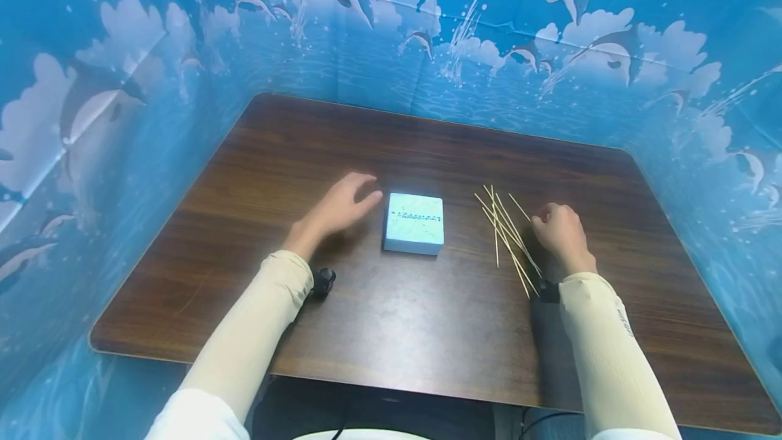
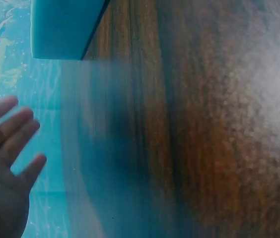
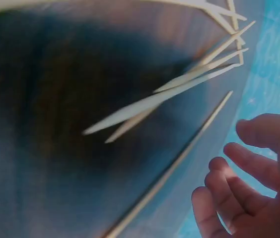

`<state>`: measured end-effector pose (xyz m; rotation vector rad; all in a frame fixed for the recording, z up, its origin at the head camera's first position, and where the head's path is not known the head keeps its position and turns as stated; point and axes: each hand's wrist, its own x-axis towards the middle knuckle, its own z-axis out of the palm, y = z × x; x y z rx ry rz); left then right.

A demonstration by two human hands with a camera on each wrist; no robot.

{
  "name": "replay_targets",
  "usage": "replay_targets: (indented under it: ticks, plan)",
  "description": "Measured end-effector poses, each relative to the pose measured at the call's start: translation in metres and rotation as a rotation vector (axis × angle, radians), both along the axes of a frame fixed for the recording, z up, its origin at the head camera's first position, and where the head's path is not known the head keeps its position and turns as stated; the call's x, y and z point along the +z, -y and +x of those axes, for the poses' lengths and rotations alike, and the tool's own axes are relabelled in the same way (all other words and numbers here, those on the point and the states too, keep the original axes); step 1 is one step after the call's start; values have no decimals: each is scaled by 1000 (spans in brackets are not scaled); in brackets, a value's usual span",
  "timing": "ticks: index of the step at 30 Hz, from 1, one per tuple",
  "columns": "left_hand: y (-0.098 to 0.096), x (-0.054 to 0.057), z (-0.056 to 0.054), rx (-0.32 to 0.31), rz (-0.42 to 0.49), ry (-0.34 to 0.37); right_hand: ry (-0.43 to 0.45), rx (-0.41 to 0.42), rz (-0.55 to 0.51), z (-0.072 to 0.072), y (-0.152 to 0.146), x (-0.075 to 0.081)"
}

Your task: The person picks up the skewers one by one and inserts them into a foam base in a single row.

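Note:
A square light-blue foam block (image 1: 415, 231) with a band of small dark marks across its top lies mid-table. My left hand (image 1: 336, 208) is just left of it, thumb and fingers apart and holding nothing; the left wrist view shows the spread fingers (image 2: 17, 139) below the block (image 2: 65, 29). Several thin wooden skewers (image 1: 502, 219) lie criss-crossed to the block's right. Beside them is my right hand (image 1: 561, 233), its fingers loosely bent with nothing between them. In the right wrist view a single skewer (image 3: 170, 168) lies apart from the pile, close to these fingers (image 3: 244, 163).
The brown wooden table (image 1: 415, 331) has rounded corners. A blue curtain (image 1: 379, 66) printed with dolphins surrounds its back and sides. Small dark wrist cameras sit under both wrists, the left one (image 1: 324, 282) near the table surface. Below the front edge is a white rounded object (image 1: 360, 434).

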<state>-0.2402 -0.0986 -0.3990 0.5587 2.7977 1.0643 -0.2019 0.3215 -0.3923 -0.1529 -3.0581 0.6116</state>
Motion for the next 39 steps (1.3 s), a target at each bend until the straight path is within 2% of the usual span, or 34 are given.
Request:
replay_targets:
  ticks: [3, 8, 20, 24, 28, 39]
  plan:
    - [-1, 0, 3, -78, 24, 45, 36, 6, 6, 0, -5, -6]
    - [-3, 0, 7, -165, 3, 81, 77, 4, 10, 0, -8, -11]
    - [-7, -4, 8, -220, -12, 107, 101, -24, 10, 1, -9, -12]
    - [-7, -3, 10, -222, -17, 111, 48, -6, 14, -1, -1, -9]
    - [-7, -3, 11, -218, -24, 118, -50, 22, -23, -4, 20, 3]
    - [-8, -5, 12, -217, -17, 102, -347, 183, -270, -6, 117, 49]
